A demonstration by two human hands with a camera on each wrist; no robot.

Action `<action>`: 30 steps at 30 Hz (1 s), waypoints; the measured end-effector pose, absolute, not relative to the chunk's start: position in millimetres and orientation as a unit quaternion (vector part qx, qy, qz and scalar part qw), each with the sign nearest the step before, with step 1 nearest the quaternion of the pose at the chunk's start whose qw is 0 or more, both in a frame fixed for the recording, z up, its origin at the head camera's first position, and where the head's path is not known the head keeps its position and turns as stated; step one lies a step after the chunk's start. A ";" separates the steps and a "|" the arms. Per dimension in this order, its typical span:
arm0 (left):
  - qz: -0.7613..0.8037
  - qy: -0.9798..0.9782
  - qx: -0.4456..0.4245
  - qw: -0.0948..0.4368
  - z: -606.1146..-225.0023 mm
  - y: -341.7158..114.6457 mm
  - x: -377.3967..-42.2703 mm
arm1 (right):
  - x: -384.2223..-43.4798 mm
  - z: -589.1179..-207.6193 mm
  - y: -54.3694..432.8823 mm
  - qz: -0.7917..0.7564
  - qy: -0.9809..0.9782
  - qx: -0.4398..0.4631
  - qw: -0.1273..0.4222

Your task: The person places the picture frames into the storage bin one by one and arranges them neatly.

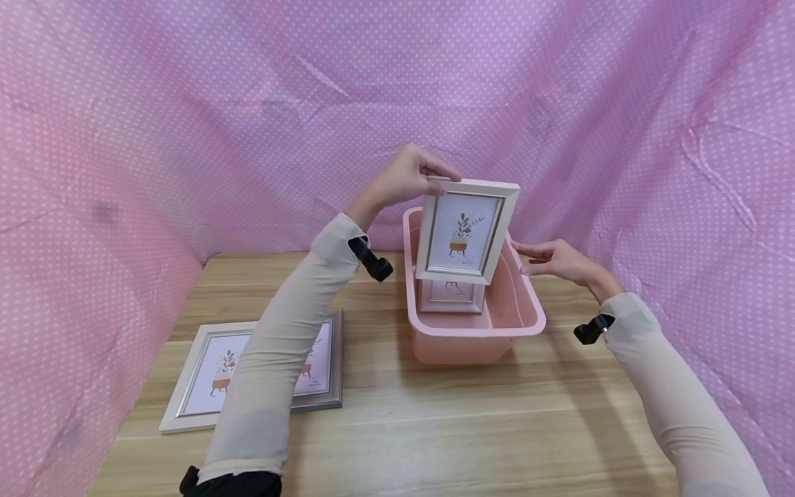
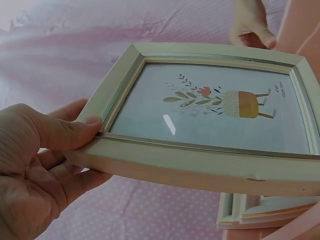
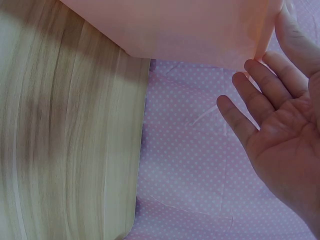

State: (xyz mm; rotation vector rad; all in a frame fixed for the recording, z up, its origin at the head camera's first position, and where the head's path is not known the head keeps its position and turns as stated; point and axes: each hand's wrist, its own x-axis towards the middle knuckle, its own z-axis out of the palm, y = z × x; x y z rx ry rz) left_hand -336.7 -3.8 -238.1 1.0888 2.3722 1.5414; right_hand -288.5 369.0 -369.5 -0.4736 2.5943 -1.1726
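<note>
My left hand [image 1: 406, 176] grips a cream picture frame [image 1: 468, 231] by its upper left corner, thumb on the front and fingers behind. The frame hangs tilted above a pink plastic bin [image 1: 475, 348] and shows a potted-plant print. Below it, a second picture frame [image 1: 452, 304] lies inside the bin, mostly hidden. At the bin's right side, my right hand [image 1: 562, 264] touches the rim with its fingertips. In the right wrist view its fingers [image 3: 260, 97] are fairly straight and the palm faces the camera.
On the left of the wooden table [image 1: 385, 442], a white picture frame [image 1: 192, 373] and a grey-brown picture frame [image 1: 335, 366] lie side by side or overlapping, partly hidden by my left sleeve [image 1: 267, 345]. A pink dotted cloth [image 1: 298, 124] hangs behind and along both sides.
</note>
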 end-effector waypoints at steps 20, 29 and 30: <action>0.458 0.814 0.347 0.086 -296.4 16.5 -342.5 | -290.1 -372.3 371.6 -0.415 0.883 -0.171 0.135; 0.446 0.815 0.357 0.095 -316.6 22.1 -339.2 | -290.2 -371.6 371.0 -0.411 0.887 -0.166 0.131; 0.443 0.816 0.358 0.096 -318.7 22.5 -339.1 | -290.2 -371.6 371.0 -0.412 0.887 -0.165 0.131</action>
